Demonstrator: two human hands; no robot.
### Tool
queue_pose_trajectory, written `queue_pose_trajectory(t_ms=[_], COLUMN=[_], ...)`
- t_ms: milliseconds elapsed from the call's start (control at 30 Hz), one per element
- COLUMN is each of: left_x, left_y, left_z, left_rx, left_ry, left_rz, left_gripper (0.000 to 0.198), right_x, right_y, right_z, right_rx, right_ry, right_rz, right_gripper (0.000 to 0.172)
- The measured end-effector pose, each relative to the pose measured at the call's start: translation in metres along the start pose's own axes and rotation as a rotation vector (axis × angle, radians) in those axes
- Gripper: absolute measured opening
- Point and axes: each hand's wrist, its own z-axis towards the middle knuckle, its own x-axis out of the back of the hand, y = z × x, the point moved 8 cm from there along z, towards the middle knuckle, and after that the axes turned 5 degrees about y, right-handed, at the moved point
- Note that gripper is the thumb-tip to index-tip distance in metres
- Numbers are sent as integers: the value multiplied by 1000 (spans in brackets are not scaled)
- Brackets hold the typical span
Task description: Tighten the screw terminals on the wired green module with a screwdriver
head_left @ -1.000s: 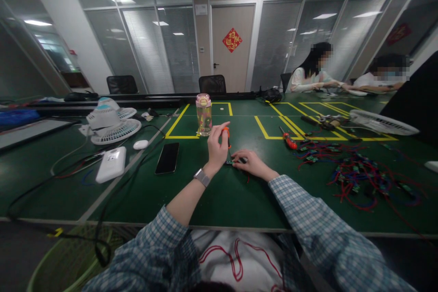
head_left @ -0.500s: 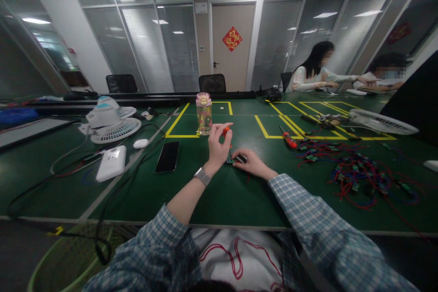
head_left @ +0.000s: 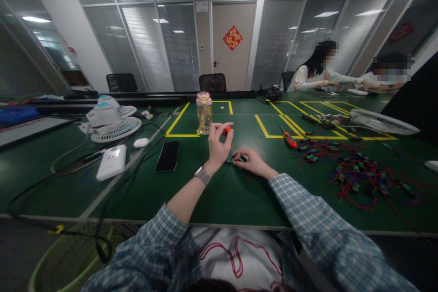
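My left hand [head_left: 218, 147], with a watch on its wrist, pinches the orange-red handle of a screwdriver [head_left: 227, 130]. The tool stands nearly upright, its shaft running down to a small green circuit board [head_left: 229, 161] on the table. Most of the grip is hidden behind the fingers. My right hand [head_left: 252, 163] rests on the table with its fingertips closed on the right edge of that board. A short red wire [head_left: 248, 177] shows below the right fingers. Whether the screwdriver's tip touches a screw is too small to tell.
On the green table, a pink-lidded bottle [head_left: 204, 114] stands just beyond my left hand. A phone [head_left: 167, 156], a white power bank [head_left: 112, 162] and a fan [head_left: 116, 128] lie left. A second screwdriver [head_left: 290, 140] and a heap of wired boards [head_left: 362, 173] lie right. Two people sit far right.
The fingertips of both hands have shifted very slightly around the screwdriver and the board. Otherwise my arms stay in place. At the far right, a co-worker's arms have lowered.
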Motion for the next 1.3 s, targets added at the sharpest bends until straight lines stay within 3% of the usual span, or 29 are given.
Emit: queue_pose_trajectory(t_ms=[333,667,833,1300], left_x=[-1,-2,-2,-1], left_y=[-3,-3,-3,-6], left_z=[-1,-2,-2,-3], left_rx=[-3,6,4,12], left_ry=[-7,-8,-11,-14], left_rz=[-40,-17,-14,-89], left_gripper=[26,22,22,25], right_x=[2,0,0,3], right_y=[-6,0,3,4], right_z=[1,-1,-2,-2], right_rx=[44,-4,-58,-107], right_ry=[-3,9,12,48], right_rz=[-13,-20,-56,-63], right_gripper=[10,5,15,7])
